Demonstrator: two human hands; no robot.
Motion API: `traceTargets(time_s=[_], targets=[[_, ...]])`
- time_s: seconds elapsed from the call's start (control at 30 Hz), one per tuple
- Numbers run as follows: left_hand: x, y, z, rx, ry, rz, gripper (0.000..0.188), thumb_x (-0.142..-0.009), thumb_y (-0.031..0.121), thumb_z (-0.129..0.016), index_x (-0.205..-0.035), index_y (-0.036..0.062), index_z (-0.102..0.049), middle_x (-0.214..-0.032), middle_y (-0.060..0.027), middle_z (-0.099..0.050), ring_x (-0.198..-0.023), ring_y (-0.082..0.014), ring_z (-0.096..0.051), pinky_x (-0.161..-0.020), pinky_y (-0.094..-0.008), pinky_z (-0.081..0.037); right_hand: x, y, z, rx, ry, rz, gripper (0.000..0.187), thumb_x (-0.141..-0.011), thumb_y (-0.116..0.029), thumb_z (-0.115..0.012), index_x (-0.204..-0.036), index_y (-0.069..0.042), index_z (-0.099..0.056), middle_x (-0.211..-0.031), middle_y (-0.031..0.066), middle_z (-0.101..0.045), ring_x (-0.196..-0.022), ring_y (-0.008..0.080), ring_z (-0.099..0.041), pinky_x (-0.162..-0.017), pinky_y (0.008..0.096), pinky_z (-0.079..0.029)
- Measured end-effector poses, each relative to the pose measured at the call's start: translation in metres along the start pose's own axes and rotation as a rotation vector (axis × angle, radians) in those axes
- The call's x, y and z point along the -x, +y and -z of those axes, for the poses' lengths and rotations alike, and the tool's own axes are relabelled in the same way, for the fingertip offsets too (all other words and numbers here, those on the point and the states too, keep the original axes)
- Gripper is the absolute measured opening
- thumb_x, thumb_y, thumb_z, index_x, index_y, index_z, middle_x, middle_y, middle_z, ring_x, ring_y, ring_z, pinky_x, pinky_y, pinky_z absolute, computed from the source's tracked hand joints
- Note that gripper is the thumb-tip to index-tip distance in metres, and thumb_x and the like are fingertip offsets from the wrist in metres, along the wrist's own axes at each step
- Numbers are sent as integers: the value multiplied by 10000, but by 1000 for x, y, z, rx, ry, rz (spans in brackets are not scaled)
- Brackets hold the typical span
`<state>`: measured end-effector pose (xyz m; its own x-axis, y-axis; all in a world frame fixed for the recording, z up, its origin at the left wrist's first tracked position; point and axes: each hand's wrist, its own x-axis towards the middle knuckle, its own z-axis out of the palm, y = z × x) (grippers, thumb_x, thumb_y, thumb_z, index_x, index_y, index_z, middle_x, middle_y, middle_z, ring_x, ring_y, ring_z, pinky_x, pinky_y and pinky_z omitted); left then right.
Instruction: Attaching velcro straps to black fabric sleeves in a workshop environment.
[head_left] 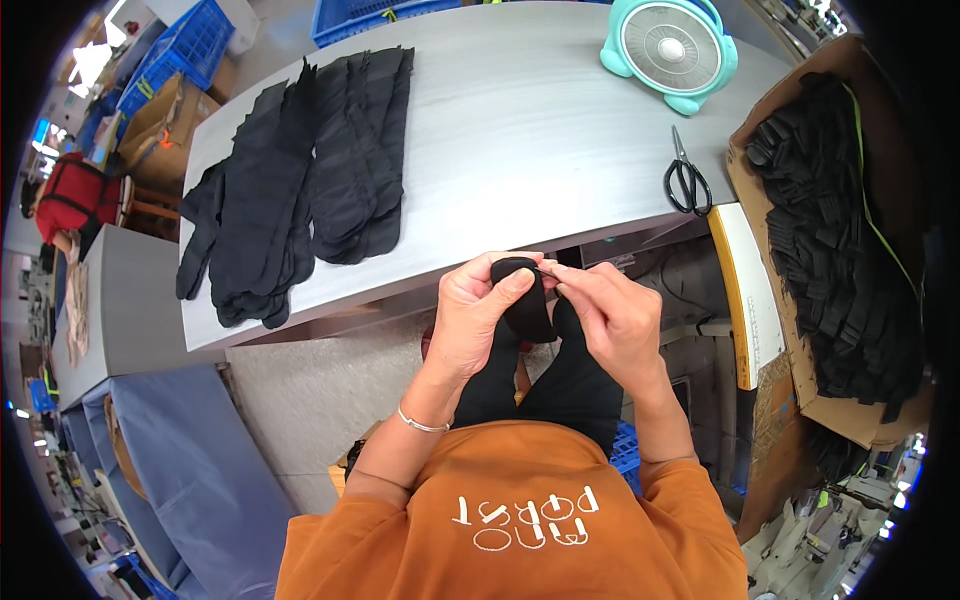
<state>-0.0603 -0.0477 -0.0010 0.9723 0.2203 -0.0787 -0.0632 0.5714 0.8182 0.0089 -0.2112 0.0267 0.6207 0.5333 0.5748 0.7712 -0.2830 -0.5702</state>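
My left hand [476, 305] is closed around a black fabric strip [532, 318], its thumb pressed on the folded upper end. The strip's lower part hangs down over my lap, just off the table's front edge. My right hand [618, 318] pinches at the strip's right edge, thumb and fingertips together. Something thin and dark shows between those fingertips; whether it is a tool or part of the strip I cannot tell. On the table, scissors [687, 182] with black handles lie to the right, beyond my right hand.
Stacks of black fabric pieces [262, 205] cover the left of the grey table [490, 140]. A turquoise fan [672, 52] stands at the far right. Beside the table, a cardboard box [742, 165] holds many black straps. Another person in red [85, 195] sits at far left.
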Motion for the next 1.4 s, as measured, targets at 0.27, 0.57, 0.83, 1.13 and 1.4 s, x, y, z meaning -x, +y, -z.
traceTargets(time_s=[0.27, 0.57, 0.83, 1.13, 1.4], targets=[[2, -4, -11, 59, 59, -115, 312, -1035, 139, -523, -1293, -34, -550, -1178, -137, -669, -1044, -171, -653, -924, -308, -528, 27, -2, -29, -752, 117, -624, 291, -904, -19, -707, -1147, 6, -549, -1029, 67, -667, -647, 28, -537, -501, 183, -424], [5, 5, -11, 279, -269, -20, 627, -1010, 328, -571, -1460, -67, -386, -1357, -189, -566, -1285, -265, -532, -1107, -412, -409, 26, 10, -9, -974, -126, -801, 134, -935, -105, -691, -1018, -3, -662, -696, -45, -595, -510, 10, -456, -458, 181, -339], [-1, -10, 5, 68, -163, -148, 218, -873, 81, -750, -1074, 7, -710, -1073, -66, -636, -1056, -162, -623, -926, -274, -490, 25, -11, 4, -544, 129, -600, 235, -940, -86, -669, -1163, -19, -693, -920, 39, -681, -653, 69, -589, -593, 215, -477], [5, -10, 2, 49, -154, -82, 192, -904, 58, -707, -1081, -17, -701, -1036, -94, -715, -992, -161, -658, -916, -285, -510, 16, -28, 21, 16, 58, -131, 363, -772, -36, -783, -1116, -145, -748, -746, 41, -623, -567, 176, -595, -503, 302, -460], [5, -11, 6, 47, -175, -63, 196, -914, 59, -697, -1097, -11, -700, -1036, -88, -712, -981, -152, -658, -906, -281, -511, 15, -26, 22, 21, 6, -126, 356, -772, -48, -783, -1114, -140, -746, -725, 45, -613, -560, 187, -595, -496, 311, -458]])
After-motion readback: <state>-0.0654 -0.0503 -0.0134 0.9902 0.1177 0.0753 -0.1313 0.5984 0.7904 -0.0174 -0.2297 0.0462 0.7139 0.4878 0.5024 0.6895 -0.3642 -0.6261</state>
